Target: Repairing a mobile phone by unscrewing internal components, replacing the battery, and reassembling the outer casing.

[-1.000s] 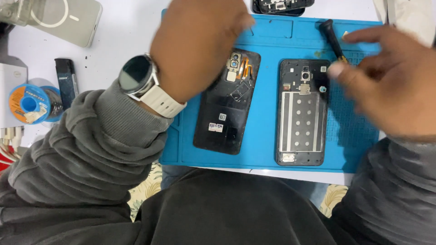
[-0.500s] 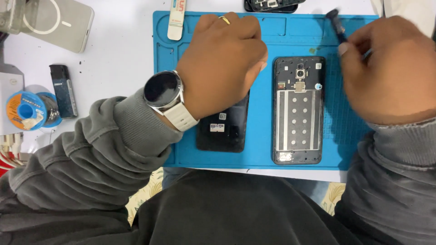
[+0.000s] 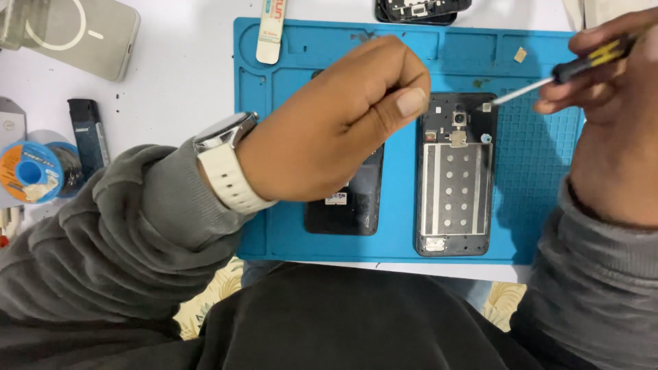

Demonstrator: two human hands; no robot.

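A white table [image 3: 178, 75] carried a solder spool [image 3: 31, 171] at far left and a blue repair mat [image 3: 397, 205]. The left hand [image 3: 329, 133] was clenched, empty, above a dark phone half [image 3: 346, 202]. The opened phone frame [image 3: 456, 175] lay just right of it. The right hand [image 3: 610, 116] gripped a screwdriver [image 3: 548, 79], tip at the frame's top edge.

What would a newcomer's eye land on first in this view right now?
The bright blue mat fills the centre, with an opened phone frame lying on its right half. The left hand, closed in a fist above a darker phone body, sits beside it. At upper right, the right hand holds a screwdriver with its tip at the frame's top corner.
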